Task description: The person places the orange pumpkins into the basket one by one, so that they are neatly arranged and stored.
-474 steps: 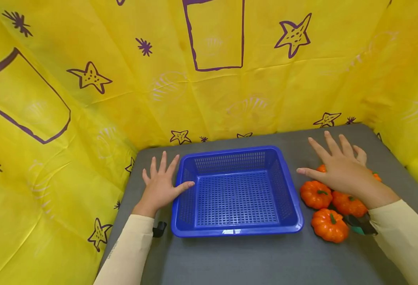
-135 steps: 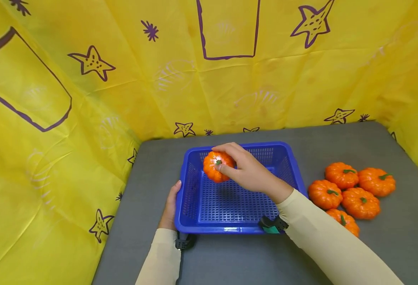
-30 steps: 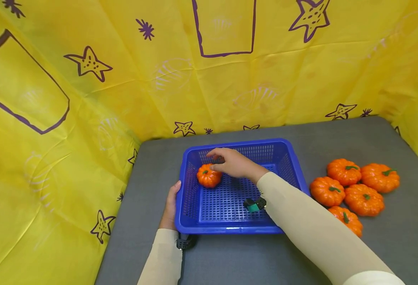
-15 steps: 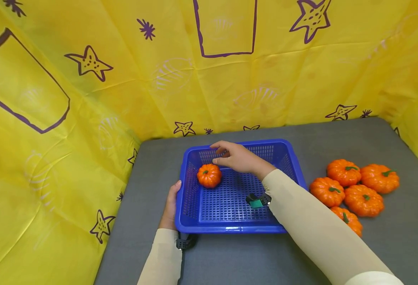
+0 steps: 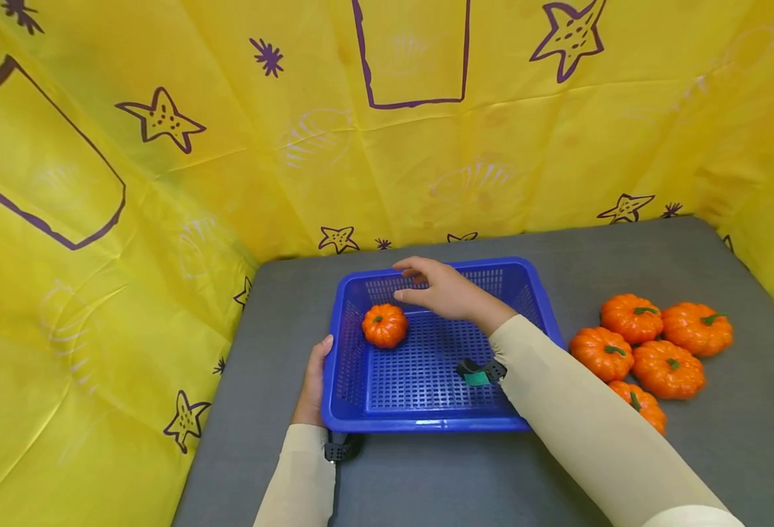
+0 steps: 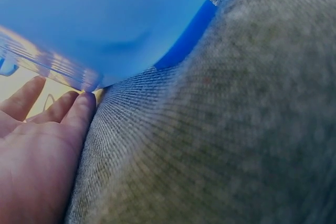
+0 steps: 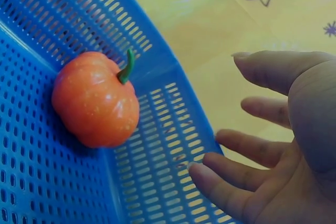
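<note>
A blue perforated plastic basket (image 5: 439, 424) stands on the grey table. Inside it, near the back left corner, sits one small orange pumpkin (image 5: 384, 326) with a green stem (image 7: 126, 67). My right hand (image 5: 442, 289) hovers over the back of the basket, to the right of that pumpkin and apart from it. Its fingers are spread and hold nothing. My left hand (image 5: 313, 380) rests along the basket's left side, thumb side up by the rim. In the left wrist view, its nearly straight fingers (image 6: 79, 109) touch the blue wall from outside.
Several more orange pumpkins (image 5: 668, 368) lie clustered on the grey table (image 5: 426, 483), right of the basket. Yellow cloth (image 5: 228, 183) with purple starfish drawings hangs behind and at the sides. My right forearm crosses the basket's front right corner.
Since about four seconds ago, the pumpkin has gone from my right hand's grip to the basket floor. My right hand has since drawn slightly up and right; my left hand stays put.
</note>
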Available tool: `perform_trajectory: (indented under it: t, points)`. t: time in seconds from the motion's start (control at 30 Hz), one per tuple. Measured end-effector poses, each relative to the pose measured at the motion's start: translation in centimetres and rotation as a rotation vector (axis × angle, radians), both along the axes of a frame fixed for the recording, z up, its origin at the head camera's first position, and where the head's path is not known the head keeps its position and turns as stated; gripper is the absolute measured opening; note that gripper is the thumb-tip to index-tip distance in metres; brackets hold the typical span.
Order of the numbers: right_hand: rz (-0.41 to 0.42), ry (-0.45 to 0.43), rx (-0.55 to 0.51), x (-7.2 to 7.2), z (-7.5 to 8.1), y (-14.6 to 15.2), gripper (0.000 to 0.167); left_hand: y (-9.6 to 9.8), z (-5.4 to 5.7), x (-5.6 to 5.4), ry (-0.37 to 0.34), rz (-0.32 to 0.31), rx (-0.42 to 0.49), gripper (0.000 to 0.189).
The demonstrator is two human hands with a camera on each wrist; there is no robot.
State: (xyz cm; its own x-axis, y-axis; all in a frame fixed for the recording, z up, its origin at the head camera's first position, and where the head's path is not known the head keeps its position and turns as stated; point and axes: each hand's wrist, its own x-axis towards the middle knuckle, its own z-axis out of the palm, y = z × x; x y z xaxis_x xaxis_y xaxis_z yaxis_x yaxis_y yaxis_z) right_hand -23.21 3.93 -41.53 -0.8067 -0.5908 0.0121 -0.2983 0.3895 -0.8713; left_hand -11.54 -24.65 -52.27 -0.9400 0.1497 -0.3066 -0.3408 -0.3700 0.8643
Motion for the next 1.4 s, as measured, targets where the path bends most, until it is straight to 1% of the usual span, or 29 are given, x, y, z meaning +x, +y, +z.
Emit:
perform_trajectory:
  t: [0.17,0.3,0.5,0.6,0.7,0.83,1.17,1.4]
  points:
    - [-0.025,0.010,-0.012,0.2,0.3,0.5,0.058,0.1,0.0,-0.1,0.002,-0.005,0.002,0.076]
    - [-0.036,0.013,-0.022,0.5,0.6,1.0,0.058,0.1,0.2,0.0,0.004,-0.022,0.001,0.078]
    - [-0.046,-0.004,-0.059,1.0,1.0,1.7,0.057,0.0,0.2,0.1,-0.004,-0.041,-0.015,0.082]
    - [-0.057,-0.016,-0.078,1.3,1.2,2.2,0.058,0.0,0.1,0.1,-0.007,-0.039,-0.016,0.083]
    - [-0.070,-0.015,-0.097,1.6,1.3,2.7,0.058,0.1,0.1,0.0,0.008,-0.049,-0.010,0.083]
    - [-0.087,-0.004,-0.111,2.0,1.5,3.2,0.056,0.1,0.1,0.0,0.012,-0.045,-0.009,0.083]
    - [-0.132,0.012,-0.170,2.7,1.8,4.9,0.051,0.1,0.4,0.4,-0.012,-0.017,-0.042,0.081]
    - [-0.163,0.032,-0.167,3.2,2.0,6.1,0.050,0.0,0.5,0.6,-0.019,-0.017,-0.036,0.080]
